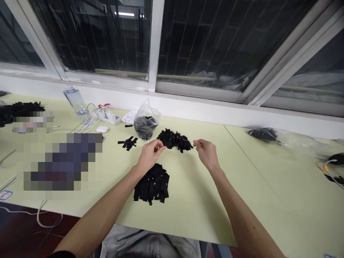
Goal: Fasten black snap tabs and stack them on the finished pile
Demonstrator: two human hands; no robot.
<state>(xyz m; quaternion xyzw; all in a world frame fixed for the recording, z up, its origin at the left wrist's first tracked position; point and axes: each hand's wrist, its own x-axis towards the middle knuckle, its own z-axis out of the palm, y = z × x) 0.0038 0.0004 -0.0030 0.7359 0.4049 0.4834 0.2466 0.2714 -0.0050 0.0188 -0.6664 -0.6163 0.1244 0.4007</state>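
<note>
My left hand point(151, 153) is closed in a pinch above the table, between two heaps of black fabric strips. Whatever its fingertips hold, if anything, is too small to make out. My right hand point(206, 152) is also pinched, at the right end of the far heap of black strips point(172, 139). Its fingertips hide what may be between them. Close to me, below my left hand, lies the near heap of black strips point(152, 184); a few of these carry small white marks. A small scatter of black strips point(128, 143) lies left of my left hand.
A clear plastic bag point(146, 123) with black pieces stands behind the heaps. Further left are a white earbud case point(102, 129), a power strip point(109, 116) with cables and a water bottle point(76, 102). Another plastic bag point(292, 141) lies at the right, near the window wall.
</note>
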